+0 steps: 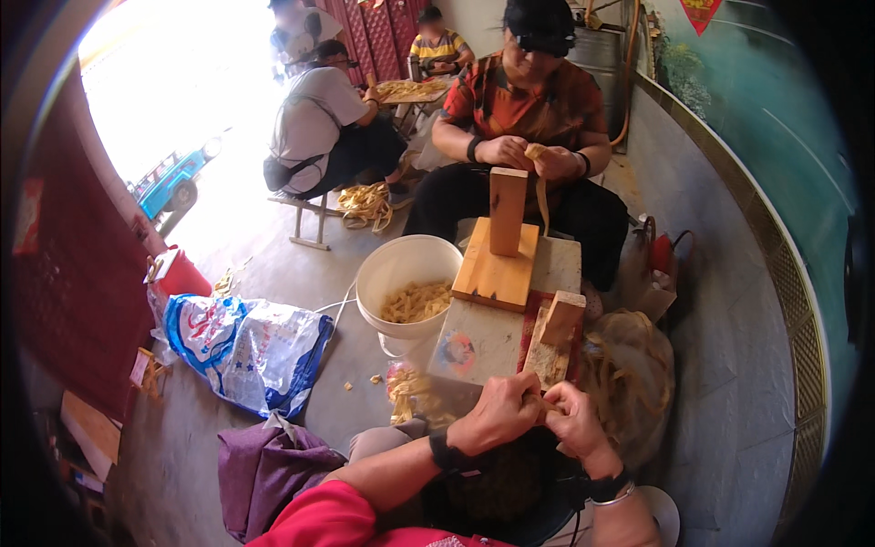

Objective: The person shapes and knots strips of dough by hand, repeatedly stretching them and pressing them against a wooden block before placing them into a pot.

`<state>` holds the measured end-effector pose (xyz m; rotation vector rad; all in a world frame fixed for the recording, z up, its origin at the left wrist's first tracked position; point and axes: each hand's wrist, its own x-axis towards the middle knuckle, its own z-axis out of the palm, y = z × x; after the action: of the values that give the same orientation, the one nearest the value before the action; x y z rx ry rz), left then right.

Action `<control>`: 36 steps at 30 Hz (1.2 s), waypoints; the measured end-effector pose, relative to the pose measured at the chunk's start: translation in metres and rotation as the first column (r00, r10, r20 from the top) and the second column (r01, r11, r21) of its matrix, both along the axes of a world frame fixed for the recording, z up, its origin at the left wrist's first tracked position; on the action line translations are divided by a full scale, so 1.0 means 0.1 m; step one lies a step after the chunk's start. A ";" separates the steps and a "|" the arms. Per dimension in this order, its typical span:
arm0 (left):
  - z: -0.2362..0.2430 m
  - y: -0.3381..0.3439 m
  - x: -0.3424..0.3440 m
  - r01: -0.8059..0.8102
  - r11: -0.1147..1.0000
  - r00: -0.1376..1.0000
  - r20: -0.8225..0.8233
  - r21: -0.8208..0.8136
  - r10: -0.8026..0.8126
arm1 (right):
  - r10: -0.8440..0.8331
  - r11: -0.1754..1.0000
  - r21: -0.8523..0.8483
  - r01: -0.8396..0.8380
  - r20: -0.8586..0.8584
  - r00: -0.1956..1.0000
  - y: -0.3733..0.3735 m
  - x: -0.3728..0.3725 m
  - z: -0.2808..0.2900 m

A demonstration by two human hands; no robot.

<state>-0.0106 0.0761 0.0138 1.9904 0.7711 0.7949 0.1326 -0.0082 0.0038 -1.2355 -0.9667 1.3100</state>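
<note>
My left hand (501, 410) is closed in a pinch beside my right hand (574, 419), both on a tan strip (553, 408) at the lower middle. Just beyond them a wooden block stand (561, 319) rests on a worn board (456, 356). Farther back, a taller upright block (506, 205) stands on a yellow wooden base (478, 278). A white bucket (369, 273) holding short tan pieces is left of the board. A dark basin (492, 492) lies below my hands, partly hidden. A clear bag of strips (629, 365) is at the right.
A person in orange (492, 109) faces me, both hands on a strip. Other people (310, 128) sit at a small table (410, 91) behind. A plastic sack (241, 351), purple cloth (264, 469) and red bucket (182, 273) are on the left. A wall (784, 228) bounds the right.
</note>
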 end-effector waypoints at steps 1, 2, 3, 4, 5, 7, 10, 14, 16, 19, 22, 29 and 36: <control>0.01 0.01 -0.01 0.014 0.996 1.000 -0.006 -0.092 -0.015 | -0.079 0.990 0.126 0.058 0.174 0.982 0.02 -0.07 0.01; 0.03 0.04 0.00 0.038 0.983 0.999 -0.005 -0.181 -0.040 | -0.170 0.978 0.154 0.142 0.189 0.967 0.02 -0.07 -0.09; 0.05 0.06 -0.01 0.062 0.961 0.998 -0.002 -0.269 -0.065 | -0.193 0.976 0.153 0.155 0.276 0.941 -0.01 -0.03 -0.11; 0.09 0.09 -0.02 0.118 0.938 0.991 -0.021 -0.326 -0.133 | -0.217 0.956 0.261 0.134 0.319 0.923 -0.02 -0.01 -0.16; 0.11 0.11 -0.03 0.128 0.947 0.987 -0.052 -0.296 -0.150 | -0.247 0.925 0.363 0.110 0.358 0.900 -0.03 0.00 -0.19; 0.10 0.11 -0.06 0.154 0.953 0.975 -0.115 -0.261 -0.189 | -0.068 0.993 0.108 0.047 0.195 0.978 -0.06 0.07 -0.05; 0.09 0.09 -0.07 0.073 0.995 0.993 -0.092 -0.073 -0.080 | 0.059 0.994 -0.084 -0.076 -0.189 0.980 -0.04 0.10 0.03; 0.06 0.09 0.01 -0.071 0.990 0.994 -0.080 0.125 0.081 | -0.202 0.975 -0.174 0.139 -0.435 0.877 -0.11 -0.02 0.03; -0.01 0.15 0.01 0.000 0.990 0.999 -0.038 0.144 0.005 | -0.151 0.983 -0.154 0.095 -0.410 0.899 0.01 0.10 -0.03; 0.13 0.13 -0.02 0.197 0.980 0.980 -0.050 0.037 -0.195 | -0.144 0.989 -0.064 0.130 -0.319 0.937 0.03 0.08 -0.07; 0.17 0.19 -0.03 0.297 0.955 0.930 -0.228 0.002 -0.288 | -0.091 0.995 0.021 0.095 -0.167 0.982 0.00 0.08 -0.13; 0.18 0.30 -0.15 0.427 0.601 0.900 0.252 -0.675 -0.357 | -0.082 0.991 0.100 0.089 -0.073 0.994 -0.03 0.17 0.13; 0.23 0.52 -0.29 0.425 0.755 0.857 -0.045 -0.500 -0.513 | -0.058 0.991 0.131 0.041 0.129 0.990 -0.13 0.40 0.15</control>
<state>-0.0397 0.1281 0.0369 1.6990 0.4621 0.1002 0.1728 -0.0215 0.0185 -1.2516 -1.0897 1.1207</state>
